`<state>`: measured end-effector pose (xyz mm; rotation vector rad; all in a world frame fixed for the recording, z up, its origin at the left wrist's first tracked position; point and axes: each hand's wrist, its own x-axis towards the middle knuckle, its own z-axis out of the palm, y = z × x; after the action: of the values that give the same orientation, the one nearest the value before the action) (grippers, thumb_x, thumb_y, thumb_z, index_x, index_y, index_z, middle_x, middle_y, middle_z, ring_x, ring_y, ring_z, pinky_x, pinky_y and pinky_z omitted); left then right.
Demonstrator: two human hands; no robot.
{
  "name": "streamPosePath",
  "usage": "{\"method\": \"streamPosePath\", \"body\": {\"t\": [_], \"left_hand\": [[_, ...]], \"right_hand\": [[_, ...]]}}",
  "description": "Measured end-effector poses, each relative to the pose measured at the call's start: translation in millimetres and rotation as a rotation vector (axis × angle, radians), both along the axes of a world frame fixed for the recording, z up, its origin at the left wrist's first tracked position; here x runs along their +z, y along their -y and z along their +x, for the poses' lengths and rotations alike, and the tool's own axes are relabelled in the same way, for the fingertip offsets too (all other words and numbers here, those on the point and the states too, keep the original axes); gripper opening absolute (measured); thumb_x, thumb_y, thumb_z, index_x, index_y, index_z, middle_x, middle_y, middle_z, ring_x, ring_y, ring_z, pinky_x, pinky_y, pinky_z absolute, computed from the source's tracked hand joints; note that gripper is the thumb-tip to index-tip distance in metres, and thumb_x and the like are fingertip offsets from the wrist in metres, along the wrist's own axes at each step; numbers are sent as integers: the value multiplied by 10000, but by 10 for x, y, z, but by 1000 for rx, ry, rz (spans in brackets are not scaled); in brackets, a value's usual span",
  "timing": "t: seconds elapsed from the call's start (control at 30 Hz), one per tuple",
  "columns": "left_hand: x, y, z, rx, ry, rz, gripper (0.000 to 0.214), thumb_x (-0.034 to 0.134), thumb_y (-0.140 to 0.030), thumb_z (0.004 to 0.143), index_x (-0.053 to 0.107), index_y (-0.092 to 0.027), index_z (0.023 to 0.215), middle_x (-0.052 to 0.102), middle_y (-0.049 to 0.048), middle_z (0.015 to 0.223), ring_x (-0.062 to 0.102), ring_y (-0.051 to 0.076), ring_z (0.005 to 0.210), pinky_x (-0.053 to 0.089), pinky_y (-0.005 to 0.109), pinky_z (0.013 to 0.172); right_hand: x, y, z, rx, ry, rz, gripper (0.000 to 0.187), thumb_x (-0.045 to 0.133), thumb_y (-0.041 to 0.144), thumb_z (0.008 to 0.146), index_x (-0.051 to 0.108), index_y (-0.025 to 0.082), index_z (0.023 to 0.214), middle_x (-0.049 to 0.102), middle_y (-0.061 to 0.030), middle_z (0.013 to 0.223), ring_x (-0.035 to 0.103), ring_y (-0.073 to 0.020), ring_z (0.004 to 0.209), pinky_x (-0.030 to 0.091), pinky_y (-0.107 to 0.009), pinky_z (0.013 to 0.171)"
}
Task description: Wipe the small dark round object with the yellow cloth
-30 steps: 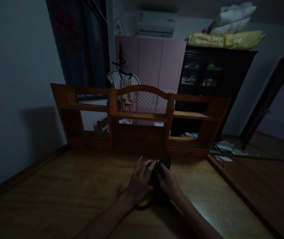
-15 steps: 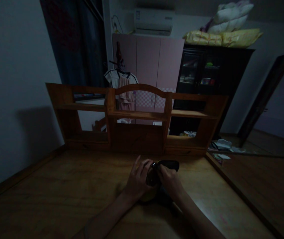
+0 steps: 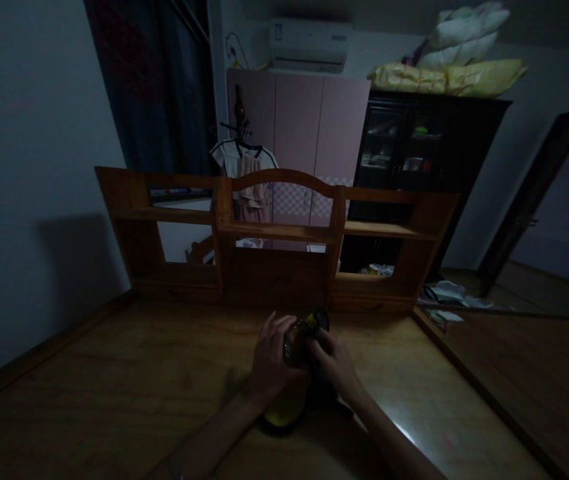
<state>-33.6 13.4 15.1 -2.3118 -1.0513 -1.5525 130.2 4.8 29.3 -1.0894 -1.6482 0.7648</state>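
Holding a dark, glossy, rounded article (image 3: 294, 343) with a yellow-green strip in both hands, above a varnished brown wooden desktop (image 3: 164, 373), nearer to the right edge than the left and short of the far edge. Cupping the article's left side with the bare left hand (image 3: 271, 358), fingers partly spread and curved over. Pinching close to a black upper part (image 3: 321, 319) with the bare right hand (image 3: 336, 363), thumb and forefinger nearly together, other fingers bent. Showing below, by the left wrist, a yellow, round-ended piece (image 3: 284, 410) with a dark lower rim.

Probably light, to judge by the fingertip hold; likely smooth and a little slippery on the shiny side, perhaps softer at the black part. Best to steady by the rounded body from the left and pinch the black part from the right. Hard to judge for fragility.

Too dim to make out the article's exact form, or any join to the yellow piece. Cannot see the right fingertips' contact or the left thumb. Cut off at the lower border: both forearms.
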Motion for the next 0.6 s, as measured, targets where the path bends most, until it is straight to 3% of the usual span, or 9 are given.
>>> {"method": "streamPosePath", "body": {"t": [0.13,0.33,0.6], "left_hand": [[14,14,-1,-8,-45,12,747,700,-402,674,365,-158,1295,542,117,1216,501,282,1166,266,563,1091],[15,33,-16,-8,-182,44,776,689,-410,712,330,-133,1341,511,143,1257,451,290,1219,238,570,1104],[-8,23,-1,3,-258,72,719,620,-423,780,319,-127,1363,498,159,1263,449,285,1221,218,572,1111]], "right_hand": [[-84,-44,-1,96,-173,-168,308,537,329,809,659,164,1038,696,-37,976,611,-250,954,489,-323,815],[-152,-45,36,116,-51,-11,311,471,290,865,607,179,1122,663,-50,1078,584,-234,1010,449,-355,904],[-134,-50,18,52,49,93,256,456,212,870,604,165,1074,686,-59,979,628,-210,875,483,-299,786]]}}
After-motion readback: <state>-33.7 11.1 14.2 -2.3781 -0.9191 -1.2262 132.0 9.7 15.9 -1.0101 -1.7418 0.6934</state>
